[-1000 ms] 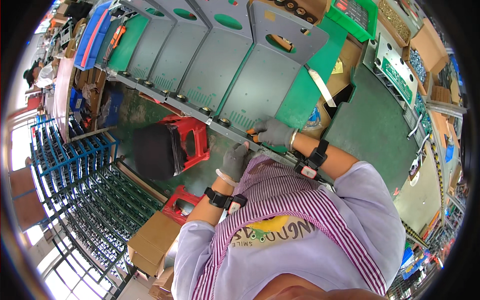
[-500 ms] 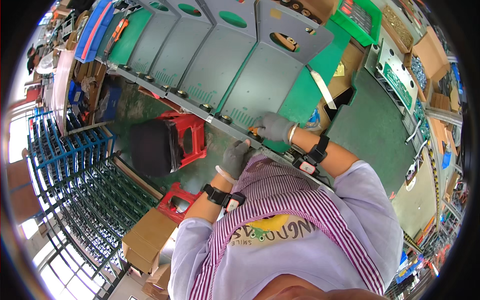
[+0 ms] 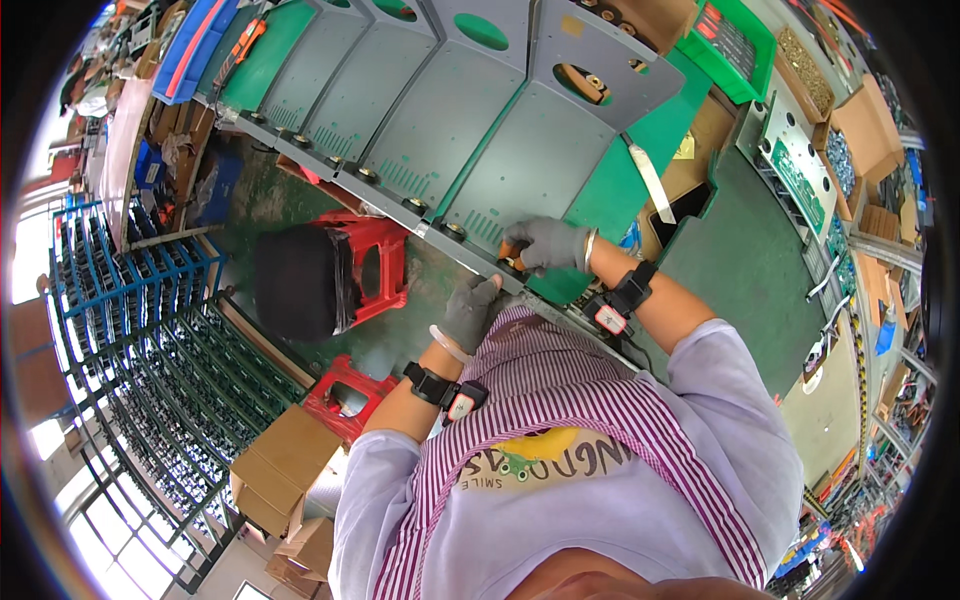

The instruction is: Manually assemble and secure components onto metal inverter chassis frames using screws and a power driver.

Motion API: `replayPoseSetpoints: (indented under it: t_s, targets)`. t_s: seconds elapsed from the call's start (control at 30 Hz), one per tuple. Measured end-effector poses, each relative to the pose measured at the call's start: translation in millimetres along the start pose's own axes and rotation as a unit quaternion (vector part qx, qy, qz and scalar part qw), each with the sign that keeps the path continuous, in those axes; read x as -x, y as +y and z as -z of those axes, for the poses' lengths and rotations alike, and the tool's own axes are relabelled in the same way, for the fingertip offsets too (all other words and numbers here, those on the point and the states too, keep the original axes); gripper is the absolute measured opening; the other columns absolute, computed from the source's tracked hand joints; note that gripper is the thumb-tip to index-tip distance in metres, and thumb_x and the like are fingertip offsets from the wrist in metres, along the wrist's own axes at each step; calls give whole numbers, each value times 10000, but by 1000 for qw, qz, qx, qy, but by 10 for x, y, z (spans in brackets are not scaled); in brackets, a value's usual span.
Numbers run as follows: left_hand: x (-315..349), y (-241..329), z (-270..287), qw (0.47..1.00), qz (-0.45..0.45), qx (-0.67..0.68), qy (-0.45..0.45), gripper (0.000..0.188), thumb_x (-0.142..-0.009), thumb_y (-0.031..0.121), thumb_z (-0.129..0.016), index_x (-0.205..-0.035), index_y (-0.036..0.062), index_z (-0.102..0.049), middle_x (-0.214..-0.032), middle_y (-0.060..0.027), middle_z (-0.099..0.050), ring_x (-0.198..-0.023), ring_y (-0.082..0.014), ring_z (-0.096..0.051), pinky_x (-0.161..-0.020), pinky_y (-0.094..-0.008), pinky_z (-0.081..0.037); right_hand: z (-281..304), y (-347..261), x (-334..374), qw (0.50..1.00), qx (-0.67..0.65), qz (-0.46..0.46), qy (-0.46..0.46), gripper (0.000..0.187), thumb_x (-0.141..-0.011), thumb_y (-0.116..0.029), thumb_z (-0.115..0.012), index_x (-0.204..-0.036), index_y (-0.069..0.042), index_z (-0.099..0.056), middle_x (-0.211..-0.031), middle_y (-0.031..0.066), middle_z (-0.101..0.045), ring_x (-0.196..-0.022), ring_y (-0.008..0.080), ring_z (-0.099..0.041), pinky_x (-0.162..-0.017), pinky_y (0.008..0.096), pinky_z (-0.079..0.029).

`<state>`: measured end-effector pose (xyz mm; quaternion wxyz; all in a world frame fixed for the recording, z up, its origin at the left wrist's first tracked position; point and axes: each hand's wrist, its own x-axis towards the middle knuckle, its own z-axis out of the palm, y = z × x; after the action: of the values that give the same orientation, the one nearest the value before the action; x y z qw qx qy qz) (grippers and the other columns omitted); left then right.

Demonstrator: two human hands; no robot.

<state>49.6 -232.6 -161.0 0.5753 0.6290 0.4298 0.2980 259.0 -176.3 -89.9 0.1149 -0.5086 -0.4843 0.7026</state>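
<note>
Several grey bent sheet-metal panels (image 3: 525, 155) lie side by side on the green-topped bench, their upright far flanges cut with oval holes. Round dark fittings with brassy centres, one of them a fitting (image 3: 455, 230), line their near edge. At the nearest corner my right hand (image 3: 552, 247), in a grey glove, curls its fingers over a small round orange-brown and dark part (image 3: 512, 258). My left hand (image 3: 470, 312), gloved too, is closed against the outer side of the panel edge, thumb up near that corner. Whatever its fingers hold is hidden.
Left of my left hand stand a red stool (image 3: 378, 265) with a black-covered seat and a cardboard box (image 3: 285, 470). Racks (image 3: 190, 370) of dark parts fill the left. A green crate (image 3: 730, 50) sits at the far right, and a white strip (image 3: 652, 183) juts beside the panels.
The panels and bench have shifted slightly right in view. My right hand's fingers have lifted and curled more over the small round part. The left hand stays at the panel edge.
</note>
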Motion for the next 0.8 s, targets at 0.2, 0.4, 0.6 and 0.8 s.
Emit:
replayPoseSetpoints:
  t_s: [0.2,0.4,0.6,0.8]
  targets:
    - [-53,390,88,993,-2,-97,-72,208,-776,140,-632,-856,-35,-554,-687,-142,-574,-610,-230,-584,-524,-309,-471,13,12,-50,986,114,115,-38,343,-653,-37,-499,-985,32,-544,-843,111,-563,-564,154,-545,-543,277,-483]
    - [-124,786,94,856,315,409,-29,371,-867,183,-474,-1071,-124,-438,-1015,-182,-537,-918,-250,-561,-818,-324,-478,9,-82,-3,1000,-22,-9,-14,308,-727,-105,-561,-1012,10,-557,-793,115,-602,-594,166,-588,-505,281,-483]
    - [-50,384,32,977,147,147,-41,183,-863,115,-503,-874,-64,-544,-735,-129,-563,-651,-172,-567,-567,-274,-498,-63,-210,-49,985,139,-104,17,333,-783,-235,-530,-1018,-1,-561,-667,84,-591,-439,170,-536,-452,268,-467]
    - [-49,307,17,996,65,63,-12,169,-856,115,-518,-857,-51,-551,-710,-129,-560,-612,-167,-567,-522,-270,-489,46,-107,7,997,0,-53,-49,387,-749,-195,-512,-1028,73,-521,-706,103,-577,-492,152,-542,-391,272,-426]
